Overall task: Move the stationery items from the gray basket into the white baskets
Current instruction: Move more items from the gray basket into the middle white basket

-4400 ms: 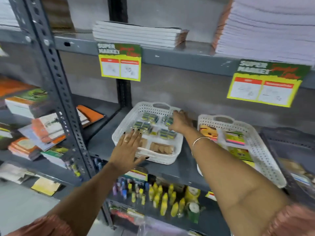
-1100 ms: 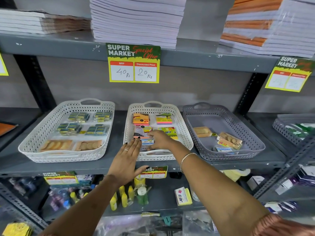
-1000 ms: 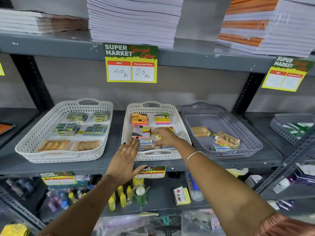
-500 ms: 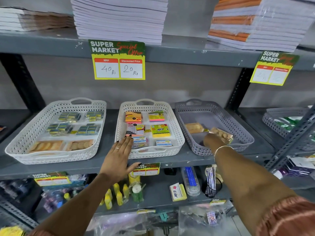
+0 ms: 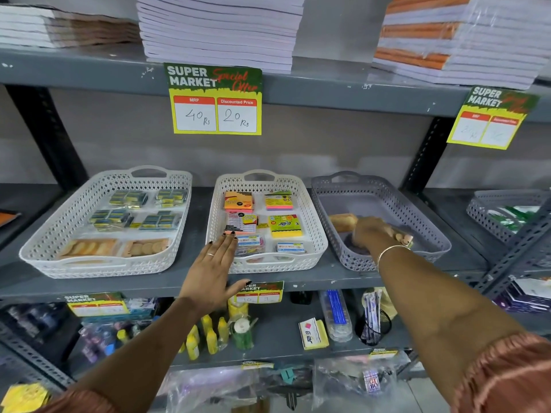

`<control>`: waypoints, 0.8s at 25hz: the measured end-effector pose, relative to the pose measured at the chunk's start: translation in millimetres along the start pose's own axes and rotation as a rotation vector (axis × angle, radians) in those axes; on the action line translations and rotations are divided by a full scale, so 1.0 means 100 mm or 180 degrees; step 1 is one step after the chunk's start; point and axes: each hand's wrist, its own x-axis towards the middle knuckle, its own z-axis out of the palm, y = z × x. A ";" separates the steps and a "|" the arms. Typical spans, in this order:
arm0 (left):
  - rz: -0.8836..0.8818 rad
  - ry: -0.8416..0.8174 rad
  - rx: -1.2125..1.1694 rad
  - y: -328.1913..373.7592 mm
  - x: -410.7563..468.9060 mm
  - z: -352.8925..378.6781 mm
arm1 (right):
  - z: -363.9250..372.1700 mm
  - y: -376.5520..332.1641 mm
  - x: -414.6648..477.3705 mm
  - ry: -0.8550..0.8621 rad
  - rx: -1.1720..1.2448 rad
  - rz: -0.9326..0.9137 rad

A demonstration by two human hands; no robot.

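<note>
Shelf price sign (image 5: 215, 100) "SUPER MARKET Special Offer, MRP 40 Rs, Discounted Price 20 Rs"

We are in a stationery shop: gray metal shelving (image 5: 343, 93) carries stacked notebooks (image 5: 217, 28) and a "Super Market" offer tag (image 5: 215, 100) pricing 40 Rs down to 20 Rs.
</note>
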 end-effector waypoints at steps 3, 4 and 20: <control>-0.0004 -0.0013 -0.0016 0.00 0.00 -0.01 | -0.32 -0.17 -0.05 0.0411 0.0272 -0.0237; -0.0010 -0.0016 -0.0021 0.01 0.00 -0.01 | -0.43 -0.26 -0.08 0.0595 0.0374 -0.0378; -0.0020 -0.0008 -0.0061 0.00 0.00 0.01 | -0.11 -1.17 -0.46 -0.0117 0.0065 -0.1998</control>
